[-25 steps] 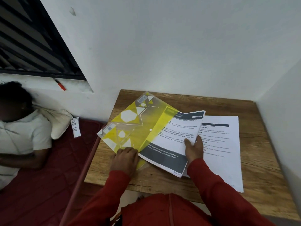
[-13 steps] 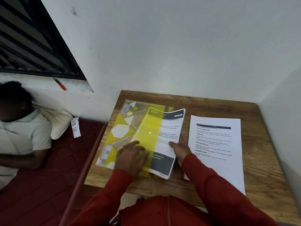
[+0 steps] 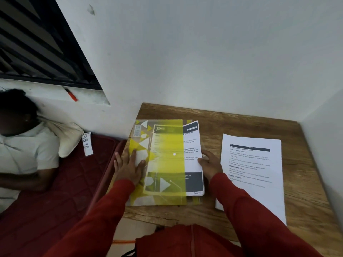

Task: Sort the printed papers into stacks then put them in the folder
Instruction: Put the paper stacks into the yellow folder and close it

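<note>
The translucent yellow plastic folder (image 3: pixel 163 164) lies flat on the wooden table (image 3: pixel 241 123), with a stack of printed papers with dark header bands (image 3: pixel 193 151) tucked under its cover and sticking out along the right edge. The left hand (image 3: pixel 129 166) presses flat on the folder's left side, fingers straight and spread. The right hand (image 3: pixel 210 163) sits at the stack's right edge, fingers curled against the sheets; whether it pinches them or only pushes, I cannot tell. Just right of that hand, apart from the folder, a second white printed stack (image 3: pixel 254 173) lies on the table.

The table fits into a corner of pale walls (image 3: pixel 204 52). To the left, a dark louvred window (image 3: pixel 37 43), a red mattress (image 3: pixel 55 191) with a person lying on it (image 3: pixel 22 145), and a white tag reading "WS 10" (image 3: pixel 86 143).

A second ago the folder's cover was raised and angled, with the papers only partly in; now the cover lies flat, the folder square to the table, and the left hand has opened out.
</note>
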The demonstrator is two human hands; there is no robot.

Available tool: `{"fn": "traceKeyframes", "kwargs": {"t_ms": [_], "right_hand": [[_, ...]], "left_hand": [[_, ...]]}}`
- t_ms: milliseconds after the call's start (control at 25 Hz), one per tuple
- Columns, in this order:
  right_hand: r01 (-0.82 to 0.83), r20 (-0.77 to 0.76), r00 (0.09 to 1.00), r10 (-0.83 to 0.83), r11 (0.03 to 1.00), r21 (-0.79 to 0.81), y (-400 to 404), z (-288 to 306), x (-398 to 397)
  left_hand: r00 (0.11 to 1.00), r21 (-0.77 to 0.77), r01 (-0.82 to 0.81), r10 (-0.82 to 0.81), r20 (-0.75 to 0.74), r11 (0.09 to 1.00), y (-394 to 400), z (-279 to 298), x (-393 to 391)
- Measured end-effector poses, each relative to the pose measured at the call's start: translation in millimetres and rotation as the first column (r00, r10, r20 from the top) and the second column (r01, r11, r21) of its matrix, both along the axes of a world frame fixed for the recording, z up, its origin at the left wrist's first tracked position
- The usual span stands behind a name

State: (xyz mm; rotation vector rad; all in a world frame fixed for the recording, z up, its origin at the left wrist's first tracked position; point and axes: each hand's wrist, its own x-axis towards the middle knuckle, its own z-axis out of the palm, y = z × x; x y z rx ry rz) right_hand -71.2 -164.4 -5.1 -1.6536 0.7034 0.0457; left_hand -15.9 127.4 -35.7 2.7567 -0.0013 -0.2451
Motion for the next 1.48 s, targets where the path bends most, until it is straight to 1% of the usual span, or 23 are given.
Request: {"fn": "traceKeyframes", "kwargs": {"t_ms": [80,160,280,320,360,400,440,480,560,600,640,680,720,760,800,840,920,1040,1080,1120,1240,1280,1480], "right_hand": [[-0.017,-0.008,1.0,0.018,0.997,0.08,5.1,-0.8,6.3],[-0.067,-0.015,0.997,0.07,0.985,0.158,13.7,-5.9,9.0],[-0.079,-0.071,0.992,0.1,0.964,0.252,27.7,-12.8,9.8],[-0.077,-0.089,0.99,0.106,0.957,0.279,30.5,-11.2,9.7],[-0.102,-0.099,0.986,0.132,0.958,0.269,31.7,-8.5,9.3],[-0.162,-0.1,0.977,0.187,0.963,0.215,29.7,-7.1,10.3],[-0.253,-0.094,0.959,0.266,0.959,0.128,24.4,-4.1,12.7],[-0.366,-0.091,0.926,0.367,0.93,0.026,17.3,0.6,14.2],[-0.559,-0.153,0.828,0.54,0.815,-0.15,2.4,12.1,13.4],[-0.593,-0.187,0.805,0.563,0.78,-0.202,-5.2,14.5,11.6],[-0.577,-0.2,0.816,0.543,0.783,-0.23,-12.0,15.3,7.4],[-0.513,-0.193,0.856,0.48,0.834,-0.202,-15.8,15.4,2.9],[-0.422,-0.173,0.9,0.4,0.899,-0.117,-16.0,15.0,-2.1],[-0.336,-0.167,0.93,0.327,0.942,-0.026,-13.8,14.9,-8.0],[-0.258,-0.169,0.95,0.263,0.965,0.05,-11.1,13.5,-13.5],[-0.194,-0.181,0.962,0.205,0.978,0.079,-9.1,11.9,-18.7],[-0.067,-0.18,0.98,0.082,0.994,0.086,-6.7,6.6,-27.4],[0.081,-0.12,0.99,-0.075,0.996,0.045,-6.6,0.4,-33.6],[0.106,-0.112,0.989,-0.1,0.993,0.051,-7.5,2.5,-33.9],[0.115,-0.119,0.987,-0.104,0.989,0.091,-9.1,5.1,-34.3],[0.086,-0.162,0.986,-0.035,0.945,0.315,-9.3,14.5,-40.3],[0.084,-0.163,0.986,-0.028,0.933,0.349,-8.3,14.3,-41.9],[0.106,-0.204,0.978,-0.046,0.95,0.295,-1.6,4.8,-41.8]], "left_hand": [[0.999,0.018,0.033,-0.034,0.008,0.999,2.3,1.8,0.4],[0.998,0.041,0.067,-0.067,-0.006,0.997,4.6,2.8,1.1],[0.994,0.055,0.114,-0.113,-0.011,0.992,4.1,4.1,1.3],[0.993,0.053,0.118,-0.117,-0.015,0.992,3.2,4.6,1.1],[0.993,0.055,0.12,-0.119,-0.019,0.991,2.3,5.1,0.9],[0.992,0.062,0.125,-0.124,-0.022,0.99,2.1,5.3,0.7],[0.991,0.072,0.133,-0.132,-0.025,0.988,2.1,5.8,0.2],[0.989,0.085,0.144,-0.142,-0.029,0.986,1.7,6.0,0.1],[0.986,0.108,0.167,-0.164,-0.04,0.98,-2.0,6.5,0.2],[0.984,0.112,0.179,-0.175,-0.047,0.978,-6.0,6.6,0.2],[0.98,0.108,0.195,-0.19,-0.057,0.975,-11.5,6.6,-0.2],[0.976,0.099,0.212,-0.206,-0.065,0.972,-17.4,6.3,-0.9],[0.974,0.092,0.224,-0.219,-0.064,0.97,-23.0,5.3,-2.2],[0.973,0.088,0.228,-0.224,-0.055,0.97,-28.8,3.8,-4.0],[0.974,0.085,0.225,-0.222,-0.044,0.971,-32.9,1.8,-6.4],[0.975,0.086,0.221,-0.219,-0.034,0.971,-36.5,0.7,-8.7],[0.975,0.103,0.222,-0.219,-0.034,0.97,-41.1,-0.9,-12.0],[0.976,0.12,0.218,-0.213,-0.055,0.969,-43.4,0.6,-11.4],[0.976,0.12,0.216,-0.21,-0.061,0.969,-43.6,1.7,-10.3],[0.977,0.115,0.211,-0.204,-0.067,0.971,-44.1,2.3,-8.8],[0.98,0.049,0.186,-0.182,-0.079,0.981,-47.0,4.0,-6.4],[0.982,0.021,0.176,-0.174,-0.074,0.984,-48.2,4.0,-6.7],[0.986,-0.07,0.145,-0.15,-0.067,0.987,-50.8,5.5,-8.2]]}}
